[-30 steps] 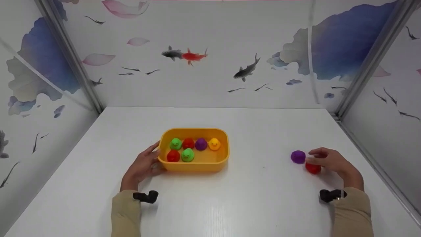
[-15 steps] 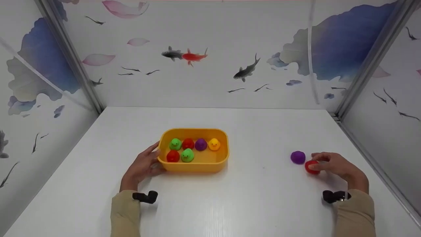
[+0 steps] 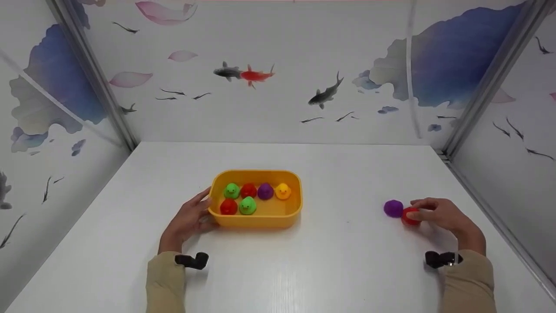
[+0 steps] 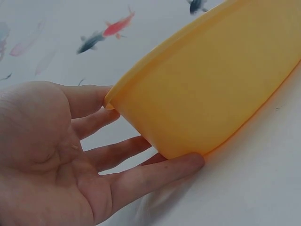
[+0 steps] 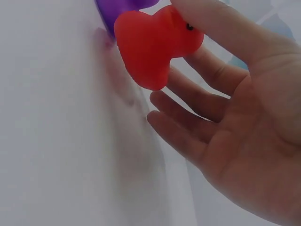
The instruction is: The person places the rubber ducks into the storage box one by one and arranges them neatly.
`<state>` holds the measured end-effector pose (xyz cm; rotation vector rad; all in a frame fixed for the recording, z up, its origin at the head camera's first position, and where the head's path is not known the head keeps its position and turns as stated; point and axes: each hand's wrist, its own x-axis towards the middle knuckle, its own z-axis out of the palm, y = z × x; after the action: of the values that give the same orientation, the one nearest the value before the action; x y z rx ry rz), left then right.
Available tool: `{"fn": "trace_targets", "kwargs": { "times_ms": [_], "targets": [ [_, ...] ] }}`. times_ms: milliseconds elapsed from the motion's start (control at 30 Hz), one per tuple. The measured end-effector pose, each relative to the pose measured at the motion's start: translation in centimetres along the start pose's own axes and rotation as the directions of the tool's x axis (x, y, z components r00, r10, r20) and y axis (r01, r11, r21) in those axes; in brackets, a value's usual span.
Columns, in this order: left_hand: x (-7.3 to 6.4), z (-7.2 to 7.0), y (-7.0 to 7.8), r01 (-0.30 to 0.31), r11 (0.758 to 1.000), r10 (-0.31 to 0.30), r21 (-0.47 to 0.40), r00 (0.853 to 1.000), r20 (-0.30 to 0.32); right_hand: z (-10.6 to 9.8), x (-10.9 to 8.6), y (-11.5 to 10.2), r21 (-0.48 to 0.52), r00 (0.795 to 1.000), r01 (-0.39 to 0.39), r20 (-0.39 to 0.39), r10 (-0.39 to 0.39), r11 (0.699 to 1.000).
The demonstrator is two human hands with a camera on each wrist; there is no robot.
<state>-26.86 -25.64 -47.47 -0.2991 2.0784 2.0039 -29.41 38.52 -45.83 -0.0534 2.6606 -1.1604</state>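
My right hand [image 3: 443,215] pinches a red toy duck [image 5: 150,47] between thumb and fingertips at the right of the table. The duck's black eye shows beside the thumb, and the lower fingers stretch out loosely below it. A purple toy duck [image 3: 393,208] sits right against the red one, on its left. My left hand [image 3: 187,219] rests its extended fingers on the left end of a yellow plastic bin [image 4: 202,84], from the rim down to the bottom corner. Inside the bin stand two green ducks [image 3: 247,205], two red ones [image 3: 228,207], a purple one [image 3: 265,191] and a yellow one [image 3: 283,191].
The white table [image 3: 330,261] is enclosed by white panels with painted fish [image 3: 256,75] and blue leaf shapes. Metal posts [image 3: 499,78] stand at the corners. A black camera [image 3: 441,259] is strapped to each wrist.
My right hand came round the red duck, pulled back slightly, then shifted it a little up and left against the purple duck. My left hand and the bin stayed put.
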Motion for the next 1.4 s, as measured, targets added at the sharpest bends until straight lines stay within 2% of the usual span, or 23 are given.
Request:
{"fn": "trace_targets", "kwargs": {
  "times_ms": [267,500,833,1033,1400],
  "targets": [
    [0.1,0.0,0.0,0.000,1.000,0.000,-0.004,1.000,0.001,-0.4,-0.2,-1.8,0.025,0.998,0.030,-0.055,-0.028,0.999],
    [0.2,0.0,0.0,-0.006,1.000,0.006,-0.008,1.000,0.002,0.1,-0.2,-4.0,0.041,0.996,0.064,-0.057,-0.062,0.997],
    [0.0,0.1,0.0,0.003,1.000,-0.003,-0.015,1.000,0.004,1.1,0.6,-6.5,0.101,0.994,0.059,-0.101,-0.049,0.993],
    [-0.1,-0.2,0.1,0.002,1.000,-0.002,0.006,1.000,0.008,2.3,1.2,-8.2,0.120,0.988,0.096,-0.134,-0.080,0.988],
    [-0.2,0.0,0.1,-0.013,1.000,0.013,-0.005,1.000,0.020,5.2,2.3,-11.2,0.122,0.989,0.092,-0.130,-0.076,0.988]
  ]
}}
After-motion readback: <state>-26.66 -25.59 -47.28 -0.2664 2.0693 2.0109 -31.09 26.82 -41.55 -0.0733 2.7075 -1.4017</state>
